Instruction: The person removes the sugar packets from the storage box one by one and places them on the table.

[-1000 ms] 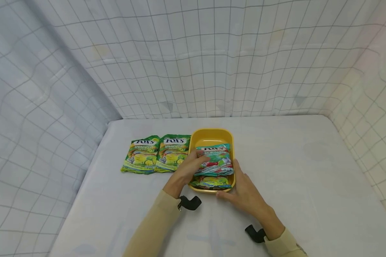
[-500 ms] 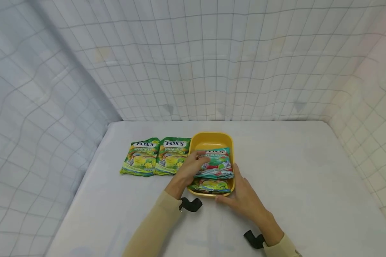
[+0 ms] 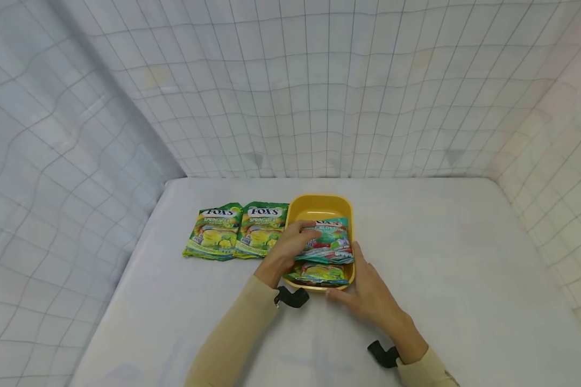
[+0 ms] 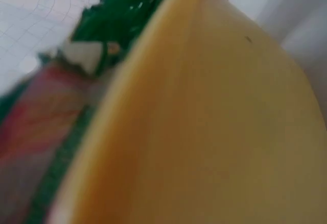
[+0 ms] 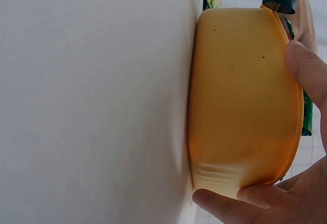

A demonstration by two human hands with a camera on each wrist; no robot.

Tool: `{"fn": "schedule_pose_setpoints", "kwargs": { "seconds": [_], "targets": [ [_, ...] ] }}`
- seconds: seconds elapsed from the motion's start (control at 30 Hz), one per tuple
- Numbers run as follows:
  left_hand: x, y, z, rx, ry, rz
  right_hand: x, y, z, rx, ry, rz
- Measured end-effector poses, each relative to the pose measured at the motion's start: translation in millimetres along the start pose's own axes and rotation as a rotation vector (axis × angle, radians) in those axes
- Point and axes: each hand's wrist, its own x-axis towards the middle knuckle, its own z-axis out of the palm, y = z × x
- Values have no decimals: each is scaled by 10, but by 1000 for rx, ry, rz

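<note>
A teal FOX'S bag (image 3: 336,248) lies in a yellow tray (image 3: 319,202), above a yellow-green packet (image 3: 319,273) at the tray's near end. My left hand (image 3: 290,244) reaches over the tray's left rim, its fingers resting on the left part of the teal bag; its thumb is hidden. With the thumb at the near rim and fingers along the right side, my right hand (image 3: 373,295) grips the tray. In the right wrist view that hand (image 5: 286,203) spans the tray's outer wall (image 5: 240,91). The tray's wall (image 4: 225,106) fills much of the left wrist view, beside blurred green packaging (image 4: 115,20).
Two green FOX'S Spring Tea bags lie left of the tray, one (image 3: 262,228) beside it and another (image 3: 215,231) farther left. A white cloth covers the table (image 3: 431,252). Grid-patterned white curtains (image 3: 319,107) rise behind and at both sides.
My left hand has shifted slightly to the right over the teal bag, covering more of its lettering. The right hand keeps its hold on the tray. The head view has tilted slightly.
</note>
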Motion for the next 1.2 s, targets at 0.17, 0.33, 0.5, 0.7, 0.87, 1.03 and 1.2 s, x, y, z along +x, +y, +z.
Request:
{"fn": "schedule_pose_setpoints", "kwargs": {
  "seconds": [0.17, 0.33, 0.5, 0.7, 0.87, 1.03, 1.2],
  "targets": [
    [40, 4, 4, -65, 0, 20, 26, 13, -4, 10, 1, -6],
    [45, -63, 10, -97, -10, 36, 7, 6, 19, 22, -11, 15],
    [31, -101, 21, -57, 7, 54, -9, 6, 30, 15, -6, 24],
    [4, -98, 34, -38, 16, 58, -16, 25, 40, 11, -15, 25],
    [-30, -53, 25, -23, 27, 114, -15, 41, 27, 17, 0, 11],
    [-76, -28, -36, -88, 25, 183, -1, 35, 11, 22, 3, 2],
    [-161, 12, -110, -121, 54, 236, 12, 13, -3, 22, -4, 9]
  ]
}}
